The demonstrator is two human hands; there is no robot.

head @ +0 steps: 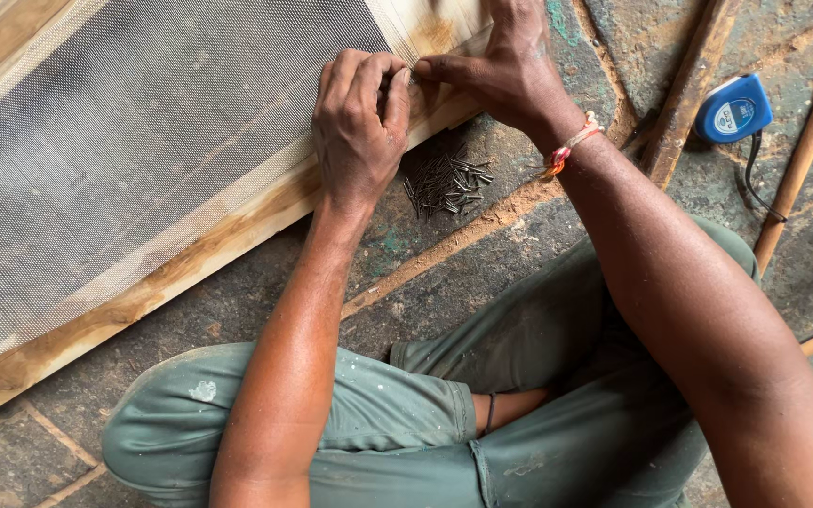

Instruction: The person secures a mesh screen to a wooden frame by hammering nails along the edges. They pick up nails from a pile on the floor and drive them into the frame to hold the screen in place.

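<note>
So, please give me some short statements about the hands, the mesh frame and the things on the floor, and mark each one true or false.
1. Both hands meet at the corner of the mesh on the wooden frame. True.
2. The pile of small nails lies on top of the mesh. False: it lies on the floor, beside the frame's edge, below the hands.
3. The right hand has a thread band at the wrist. True.
4. The left hand holds the blue tape measure. False: the tape measure lies on the floor, far from both hands.
5. A wooden stick lies next to the tape measure. True.
</note>
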